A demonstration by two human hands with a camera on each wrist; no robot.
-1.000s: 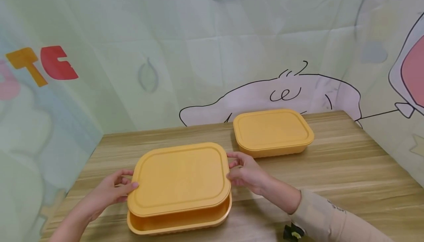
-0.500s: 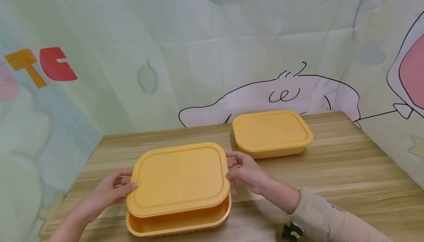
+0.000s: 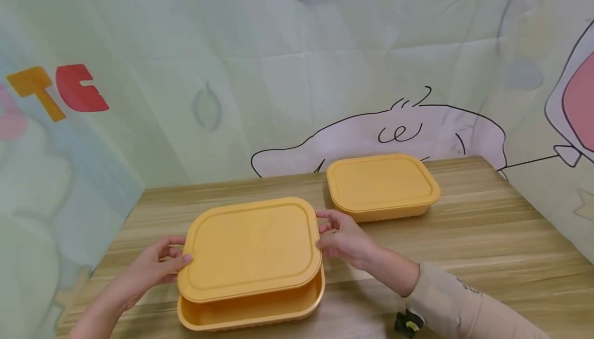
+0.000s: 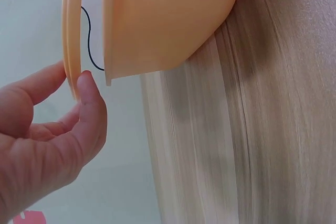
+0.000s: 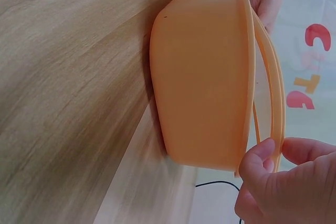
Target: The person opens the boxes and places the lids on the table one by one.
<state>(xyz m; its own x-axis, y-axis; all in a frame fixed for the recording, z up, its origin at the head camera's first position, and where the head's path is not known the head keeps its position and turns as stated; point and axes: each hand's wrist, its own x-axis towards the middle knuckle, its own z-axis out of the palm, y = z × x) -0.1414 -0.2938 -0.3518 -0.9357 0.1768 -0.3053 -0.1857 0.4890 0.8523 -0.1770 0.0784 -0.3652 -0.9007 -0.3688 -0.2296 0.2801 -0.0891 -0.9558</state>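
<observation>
Both hands hold a yellow rounded-rectangle lid (image 3: 250,249) above a matching yellow container (image 3: 260,310) on the table. My left hand (image 3: 155,267) pinches the lid's left edge between thumb and fingers; in the left wrist view a gap shows between lid and container rim. At the lid's right edge my right hand (image 3: 345,241) pinches it the same way. The right wrist view shows the lid (image 5: 275,87) slightly tilted over the container (image 5: 205,77), apart from most of the rim. Most of the container's inside is hidden under the lid.
A second yellow container (image 3: 382,187) with its lid on stands at the back right of the wood-grain table (image 3: 487,236). Behind the table hangs a printed cloth (image 3: 232,97). A small dark object (image 3: 408,323) lies near the right sleeve.
Hands and lid stay almost in place. The lid has risen very slightly in the head view; its grip at both edges is the same.
</observation>
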